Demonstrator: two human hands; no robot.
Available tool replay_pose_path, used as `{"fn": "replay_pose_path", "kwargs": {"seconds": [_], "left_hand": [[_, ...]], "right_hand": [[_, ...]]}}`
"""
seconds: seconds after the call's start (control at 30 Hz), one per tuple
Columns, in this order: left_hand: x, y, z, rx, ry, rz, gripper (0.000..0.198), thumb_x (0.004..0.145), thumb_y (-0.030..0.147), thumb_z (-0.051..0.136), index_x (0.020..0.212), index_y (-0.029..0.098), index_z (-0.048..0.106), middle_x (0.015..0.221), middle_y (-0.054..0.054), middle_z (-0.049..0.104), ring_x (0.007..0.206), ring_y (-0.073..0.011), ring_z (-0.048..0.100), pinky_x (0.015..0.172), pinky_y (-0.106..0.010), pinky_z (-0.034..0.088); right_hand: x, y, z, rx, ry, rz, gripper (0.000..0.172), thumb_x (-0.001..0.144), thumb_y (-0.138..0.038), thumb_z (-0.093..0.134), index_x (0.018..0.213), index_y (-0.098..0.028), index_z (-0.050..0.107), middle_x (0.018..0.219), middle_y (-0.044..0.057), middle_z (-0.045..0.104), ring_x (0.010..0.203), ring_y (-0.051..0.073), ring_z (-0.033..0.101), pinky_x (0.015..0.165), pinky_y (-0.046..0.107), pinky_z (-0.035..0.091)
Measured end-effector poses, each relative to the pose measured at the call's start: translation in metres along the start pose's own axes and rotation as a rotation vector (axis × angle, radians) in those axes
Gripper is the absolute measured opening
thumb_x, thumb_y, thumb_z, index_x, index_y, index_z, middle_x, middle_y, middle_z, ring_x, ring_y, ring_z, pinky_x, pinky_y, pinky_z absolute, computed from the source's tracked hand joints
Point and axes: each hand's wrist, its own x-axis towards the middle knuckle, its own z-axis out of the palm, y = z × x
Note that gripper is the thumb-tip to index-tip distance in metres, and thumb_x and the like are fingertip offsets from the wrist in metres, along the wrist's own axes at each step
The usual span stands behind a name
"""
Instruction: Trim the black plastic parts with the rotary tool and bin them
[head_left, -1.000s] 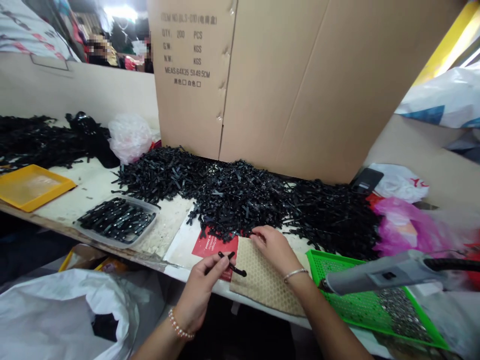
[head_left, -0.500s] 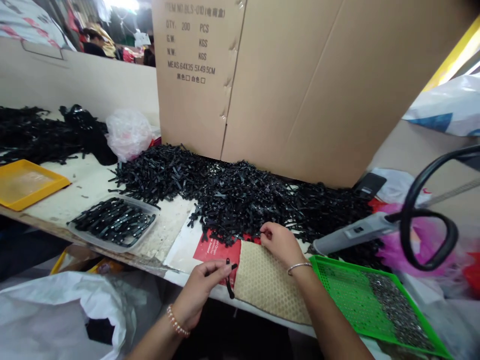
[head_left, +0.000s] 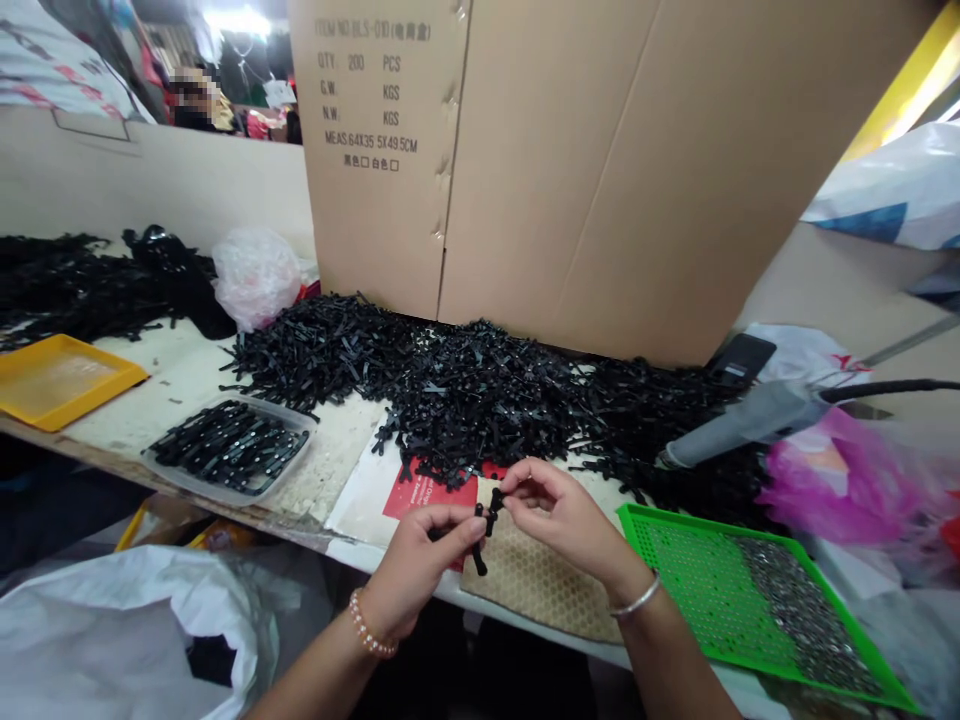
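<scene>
Above a honeycomb-textured pad (head_left: 555, 585), my two hands meet near its left edge. My left hand (head_left: 420, 565) pinches a slim black strip with rounded ends (head_left: 480, 555) between thumb and forefinger; the strip hangs down past the thumb. My right hand (head_left: 562, 520) is closed at the fingertips on another small black strip (head_left: 496, 499), which is beside or against the left hand's strip; I cannot tell whether they are joined. Just behind both hands lies a large pile of similar black strips (head_left: 480, 390), partly over a red printed sheet (head_left: 401, 495).
A green perforated tray (head_left: 690, 610) with small metal parts (head_left: 810, 610) stands at right, below a grey corded tool (head_left: 739, 425). At left are a clear tub (head_left: 217, 487) of strips and a yellow tray (head_left: 112, 378). A tall cardboard sheet (head_left: 600, 180) rises behind the pile.
My right hand has come back from the pile's edge to my left hand, with a black strip now visible in its fingers. The grey tool's cord no longer loops in front, and the tool sits further right.
</scene>
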Motion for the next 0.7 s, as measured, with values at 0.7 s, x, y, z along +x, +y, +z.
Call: {"fn": "replay_pose_path", "kwargs": {"seconds": [0.7], "left_hand": [[-0.028,-0.001,0.009,-0.053,-0.160,-0.250,0.033,0.072,0.043,0.074,0.082,0.012,0.073,0.078,-0.010,0.071,0.069,-0.0160,0.063,0.055,-0.020,0.048]], "right_hand": [[-0.035,0.033,0.021,0.627,0.063,0.313,0.032,0.064,-0.038,0.087,0.082,-0.016,0.072,0.079,0.003,0.065,0.065,0.011,0.055,0.060,0.019,0.047]]}}
